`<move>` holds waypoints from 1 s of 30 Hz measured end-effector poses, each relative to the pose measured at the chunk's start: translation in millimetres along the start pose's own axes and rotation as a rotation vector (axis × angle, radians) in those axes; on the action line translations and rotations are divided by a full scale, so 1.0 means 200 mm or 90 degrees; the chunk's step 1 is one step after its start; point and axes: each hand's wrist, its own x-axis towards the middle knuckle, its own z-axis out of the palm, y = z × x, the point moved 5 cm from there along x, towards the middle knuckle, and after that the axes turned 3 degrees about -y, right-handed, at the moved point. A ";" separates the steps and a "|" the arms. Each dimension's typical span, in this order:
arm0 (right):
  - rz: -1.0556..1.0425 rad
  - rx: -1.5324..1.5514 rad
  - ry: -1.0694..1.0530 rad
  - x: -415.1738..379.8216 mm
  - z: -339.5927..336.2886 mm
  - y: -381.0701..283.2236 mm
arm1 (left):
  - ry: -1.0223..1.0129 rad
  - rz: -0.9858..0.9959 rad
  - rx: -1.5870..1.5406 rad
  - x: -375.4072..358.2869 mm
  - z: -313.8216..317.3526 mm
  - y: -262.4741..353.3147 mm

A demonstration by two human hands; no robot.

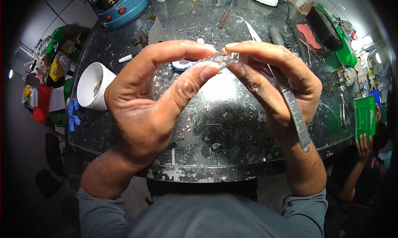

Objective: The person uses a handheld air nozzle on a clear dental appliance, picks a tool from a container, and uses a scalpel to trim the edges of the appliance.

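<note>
A clear plastic dental aligner [226, 59] is held up above the dark workbench, spanning both hands. My left hand [145, 93] pinches its left end between thumb and index finger. Its right end sits between the thumb and index finger of my right hand [286, 76]. That hand also keeps a metal scalpel [293, 109] tucked across the palm, its pointed blade toward the far side and its ruler-marked handle hanging over the wrist. Fingers cover both ends of the aligner. Behind the left fingertips, a blue and white round item [181, 66] is partly hidden.
A white bucket [87, 88] stands left of my left hand, near a crumpled blue strip [74, 115]. At the back left is a blue machine [120, 10]. Scissors [315, 51] and a red sheet [309, 35] lie right. Another person's hand [364, 146] holds a green box [365, 117].
</note>
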 end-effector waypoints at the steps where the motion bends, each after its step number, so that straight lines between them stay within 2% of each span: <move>1: -0.007 0.000 0.004 0.00 0.00 0.00 | 0.000 0.000 0.000 0.00 0.01 0.01; 4: -0.018 0.008 -0.004 0.00 0.01 -0.01 | 0.061 0.062 0.013 0.01 0.02 0.04; 6: -0.039 -0.007 -0.011 -0.01 0.01 -0.01 | -0.037 0.140 0.147 0.00 0.02 0.06; 13: -0.118 -0.033 -0.024 0.00 0.00 -0.01 | -0.006 0.093 0.109 0.00 0.00 0.04; 20: -0.097 -0.016 0.022 0.00 0.00 -0.02 | 0.005 0.052 0.084 -0.01 0.01 0.02; 25: -0.045 0.041 0.044 0.00 -0.02 -0.01 | 0.057 -0.008 -0.107 0.00 0.00 -0.03; 30: -0.068 0.036 0.029 0.01 -0.02 -0.01 | 0.061 -0.046 -0.187 0.01 0.00 -0.05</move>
